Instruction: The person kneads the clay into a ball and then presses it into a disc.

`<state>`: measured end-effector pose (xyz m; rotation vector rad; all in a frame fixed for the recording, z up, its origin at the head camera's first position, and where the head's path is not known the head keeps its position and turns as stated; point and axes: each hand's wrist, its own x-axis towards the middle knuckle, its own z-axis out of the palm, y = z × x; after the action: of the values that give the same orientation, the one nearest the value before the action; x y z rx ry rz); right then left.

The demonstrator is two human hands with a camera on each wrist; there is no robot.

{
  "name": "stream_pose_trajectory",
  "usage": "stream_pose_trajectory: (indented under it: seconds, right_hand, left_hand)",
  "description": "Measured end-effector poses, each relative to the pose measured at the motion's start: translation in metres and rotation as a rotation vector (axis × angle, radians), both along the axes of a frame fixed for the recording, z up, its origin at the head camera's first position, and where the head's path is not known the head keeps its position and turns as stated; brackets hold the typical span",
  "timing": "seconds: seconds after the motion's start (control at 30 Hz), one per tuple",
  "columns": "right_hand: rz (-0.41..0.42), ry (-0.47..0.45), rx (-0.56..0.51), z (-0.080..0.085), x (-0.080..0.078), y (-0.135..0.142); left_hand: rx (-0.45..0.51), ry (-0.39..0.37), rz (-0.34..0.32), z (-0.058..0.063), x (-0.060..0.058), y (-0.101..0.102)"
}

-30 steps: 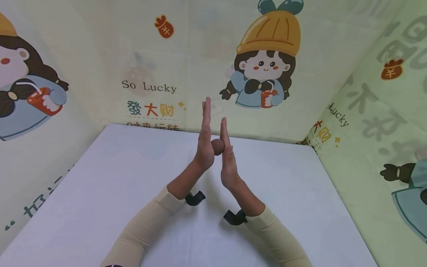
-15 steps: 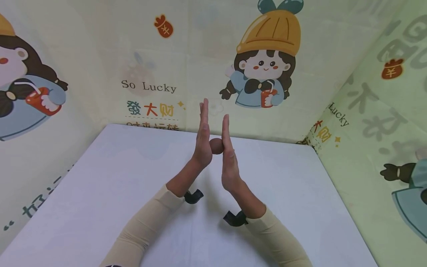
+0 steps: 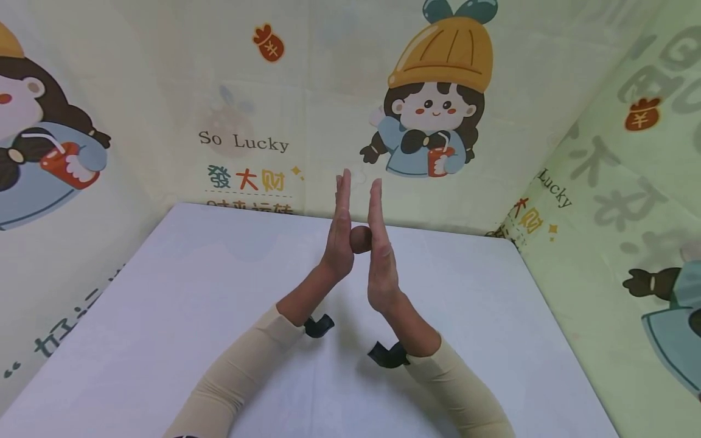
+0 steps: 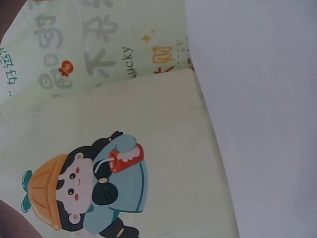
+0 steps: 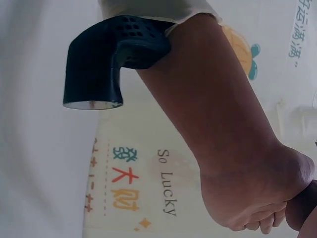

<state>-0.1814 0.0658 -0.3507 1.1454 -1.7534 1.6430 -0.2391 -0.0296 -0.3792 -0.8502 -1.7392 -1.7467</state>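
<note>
A small brown ball [image 3: 360,239] is held between my two palms, above the far part of the white table [image 3: 219,292]. My left hand [image 3: 339,240] stands upright with straight fingers, its palm against the ball's left side. Facing it, my right hand [image 3: 382,261] also points its straight fingers up and touches the ball's right side. In the right wrist view, the left hand [image 5: 252,193] shows from the wrist side, and part of the dark ball [image 5: 302,208] appears at the right edge. The left wrist view shows only blurred bits of skin at its left corners.
Black curved camera mounts sit at both wrists, the left mount [image 3: 319,326] and the right mount [image 3: 387,354]. A cream cloth backdrop [image 3: 328,91] with printed cartoon figures and lettering rises behind and beside the table.
The hands slide against each other around the ball: the right hand has moved up and away, the left slightly down. The ball shifted a little left, then right.
</note>
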Motion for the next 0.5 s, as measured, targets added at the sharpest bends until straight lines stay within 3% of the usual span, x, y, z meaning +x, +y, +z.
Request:
stream_pose_trajectory:
  seconds: [0.23, 0.5]
  right_hand:
    - [-0.012, 0.023, -0.004, 0.008, 0.002, 0.000]
    - [-0.023, 0.007, -0.027, 0.010, -0.006, 0.006]
  left_hand:
    - [0.007, 0.027, -0.064, -0.008, 0.001, 0.006]
    - [-0.049, 0.079, -0.072, -0.014, 0.011, 0.011]
